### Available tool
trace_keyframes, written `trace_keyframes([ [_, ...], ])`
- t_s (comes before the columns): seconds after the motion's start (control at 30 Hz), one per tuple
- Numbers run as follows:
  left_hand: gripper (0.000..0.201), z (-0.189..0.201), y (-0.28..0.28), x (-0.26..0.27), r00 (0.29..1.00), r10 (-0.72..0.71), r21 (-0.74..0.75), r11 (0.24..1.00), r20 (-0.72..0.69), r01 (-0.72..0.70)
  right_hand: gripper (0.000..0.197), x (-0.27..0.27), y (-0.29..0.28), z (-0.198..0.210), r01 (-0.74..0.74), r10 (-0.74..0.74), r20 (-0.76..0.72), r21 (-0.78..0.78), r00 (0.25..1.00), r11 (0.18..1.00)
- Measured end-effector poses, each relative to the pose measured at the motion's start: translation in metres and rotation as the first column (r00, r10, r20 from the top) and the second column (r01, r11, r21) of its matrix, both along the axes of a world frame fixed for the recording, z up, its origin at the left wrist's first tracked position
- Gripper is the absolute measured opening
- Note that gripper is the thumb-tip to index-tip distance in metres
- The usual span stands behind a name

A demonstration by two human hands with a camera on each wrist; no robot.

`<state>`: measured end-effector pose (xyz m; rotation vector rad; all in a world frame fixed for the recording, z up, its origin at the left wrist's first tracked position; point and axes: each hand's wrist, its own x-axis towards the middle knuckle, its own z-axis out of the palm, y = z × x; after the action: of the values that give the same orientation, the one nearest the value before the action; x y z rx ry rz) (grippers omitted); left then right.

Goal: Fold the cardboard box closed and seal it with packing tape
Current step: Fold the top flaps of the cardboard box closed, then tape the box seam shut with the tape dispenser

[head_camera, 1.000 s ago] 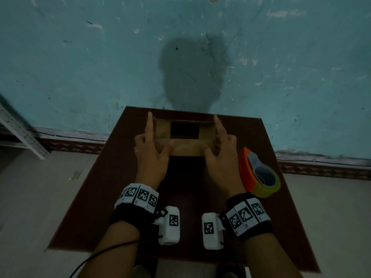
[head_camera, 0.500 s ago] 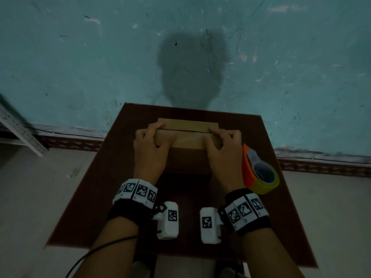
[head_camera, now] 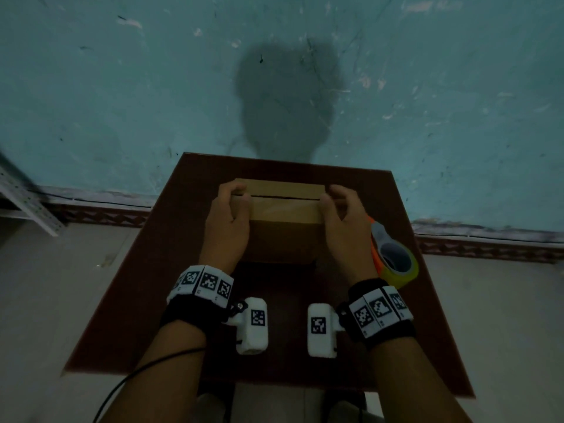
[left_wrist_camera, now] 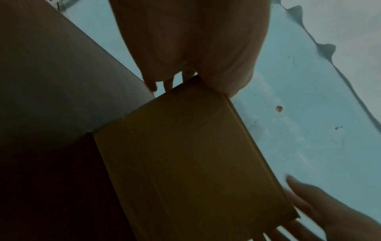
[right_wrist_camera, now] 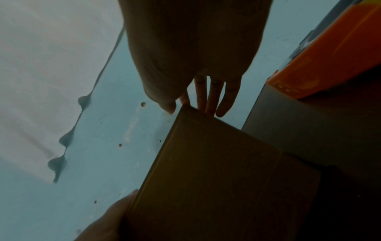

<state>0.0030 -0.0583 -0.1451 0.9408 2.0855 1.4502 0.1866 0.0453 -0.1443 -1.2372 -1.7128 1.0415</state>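
The brown cardboard box (head_camera: 285, 209) stands mid-table with its top flaps folded flat, a thin dark seam running across the top. My left hand (head_camera: 236, 198) grips the box's left end, fingers curled over the top, thumb on the near flap. My right hand (head_camera: 334, 198) holds the right end the same way. The left wrist view shows the box (left_wrist_camera: 185, 154) under my left hand (left_wrist_camera: 195, 48). In the right wrist view my right hand's fingers (right_wrist_camera: 208, 97) touch the top edge of the box (right_wrist_camera: 216, 171). An orange tape dispenser (head_camera: 393, 257) with a yellowish roll lies right of my right hand.
The dark brown table (head_camera: 152, 300) is small and stands against a teal wall (head_camera: 122, 102). A grey metal shelf leg (head_camera: 21, 196) leans at far left. A black cable (head_camera: 137, 377) trails from my left forearm. The dispenser (right_wrist_camera: 329, 57) sits close beside my right wrist.
The open flaps have been folded down flat. Both hands moved from the top flaps, index fingers extended, outward to the box's ends with fingers curled over.
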Motion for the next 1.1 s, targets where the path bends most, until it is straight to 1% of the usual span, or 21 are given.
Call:
trace_keyframes([
  [0.03,0.024,0.001,-0.001,0.001,1.0,-0.009,0.019,1.0,0.019,0.008,0.038,0.004,0.004,0.0,0.055,-0.056,-0.029,-0.019,0.998,0.998],
  [0.07,0.024,0.003,-0.002,0.001,1.0,-0.015,0.027,1.0,0.026,0.015,0.036,0.008,0.008,0.0,0.127,-0.127,-0.009,-0.023,0.992,0.992],
  [0.1,0.023,0.004,-0.002,0.002,0.999,-0.018,0.029,0.999,0.028,0.017,0.034,0.013,0.012,-0.001,0.208,-0.207,0.068,-0.008,0.976,0.978],
  [0.13,0.023,0.004,-0.003,0.002,0.999,-0.016,0.027,1.0,0.028,0.015,0.035,0.019,0.016,-0.003,0.28,-0.279,0.192,0.024,0.941,0.96],
  [0.2,0.022,0.004,-0.003,0.002,1.0,-0.004,0.021,1.0,0.019,0.004,0.047,0.032,0.021,-0.013,0.362,-0.363,0.462,0.096,0.809,0.927],
  [0.23,0.021,0.004,-0.003,0.002,1.0,0.003,0.02,1.0,0.019,-0.004,0.056,0.038,0.023,-0.018,0.381,-0.375,0.56,0.112,0.739,0.918],
  [0.3,0.018,0.005,-0.003,0.003,1.0,0.016,0.024,1.0,0.009,-0.016,0.072,0.05,0.026,-0.028,0.402,-0.34,0.7,0.082,0.628,0.912],
  [0.37,0.019,0.006,-0.002,0.004,1.0,0.028,0.037,0.999,0.001,-0.028,0.082,0.06,0.031,-0.039,0.409,-0.266,0.802,0.03,0.535,0.912],
  [0.4,0.02,0.005,-0.002,0.004,1.0,0.031,0.04,0.999,0.004,-0.031,0.083,0.064,0.032,-0.044,0.393,-0.216,0.838,0.003,0.5,0.92],
  [0.47,0.022,0.004,-0.001,0.003,1.0,0.031,0.044,0.999,0.002,-0.031,0.072,0.068,0.033,-0.05,0.333,-0.151,0.871,-0.015,0.467,0.943],
  [0.53,0.022,0.003,-0.001,0.003,1.0,0.03,0.048,0.998,0.0,-0.03,0.054,0.069,0.032,-0.052,0.276,-0.136,0.868,-0.001,0.477,0.961],
  [0.6,0.021,0.003,-0.001,0.002,0.999,0.041,0.052,0.998,-0.002,-0.04,0.043,0.067,0.031,-0.05,0.254,-0.145,0.854,0.015,0.501,0.967],
  [0.67,0.022,0.003,-0.001,0.001,0.999,0.039,0.053,0.998,-0.002,-0.039,0.038,0.068,0.035,-0.049,0.251,-0.137,0.817,-0.01,0.56,0.968],
  [0.73,0.022,0.003,-0.001,0.001,0.999,0.033,0.051,0.998,-0.003,-0.032,0.038,0.072,0.041,-0.044,0.233,-0.126,0.713,-0.055,0.69,0.971],
  [0.8,0.021,0.003,0.0,0.0,1.0,0.029,0.056,0.998,0.0,-0.029,0.039,0.073,0.044,-0.031,0.189,-0.116,0.534,-0.084,0.838,0.978],
  [0.87,0.02,0.004,-0.001,0.0,1.0,0.026,0.061,0.998,0.016,-0.027,0.047,0.071,0.04,-0.007,0.135,-0.098,0.339,-0.088,0.936,0.987],
  [0.9,0.02,0.004,0.0,0.0,0.999,0.026,0.062,0.998,0.026,-0.027,0.045,0.069,0.036,0.007,0.105,-0.086,0.248,-0.066,0.965,0.992],
  [0.93,0.02,0.004,0.0,0.0,0.999,0.026,0.064,0.998,0.035,-0.028,0.04,0.067,0.033,0.022,0.078,-0.071,0.16,-0.038,0.985,0.996],
  [1.0,0.019,0.005,0.0,-0.001,0.998,0.026,0.074,0.997,0.049,-0.03,0.035,0.063,0.029,0.052,0.047,-0.047,0.029,0.001,0.998,0.999],
  [1.07,0.019,0.005,-0.001,-0.002,0.998,0.012,0.074,0.997,0.068,-0.017,0.036,0.055,0.025,0.084,-0.015,0.016,-0.029,0.008,0.999,1.0],
  [1.1,0.02,0.005,-0.001,-0.002,0.997,0.001,0.072,0.997,0.077,-0.007,0.042,0.049,0.025,0.098,-0.06,0.06,-0.029,0.024,0.998,0.998],
])
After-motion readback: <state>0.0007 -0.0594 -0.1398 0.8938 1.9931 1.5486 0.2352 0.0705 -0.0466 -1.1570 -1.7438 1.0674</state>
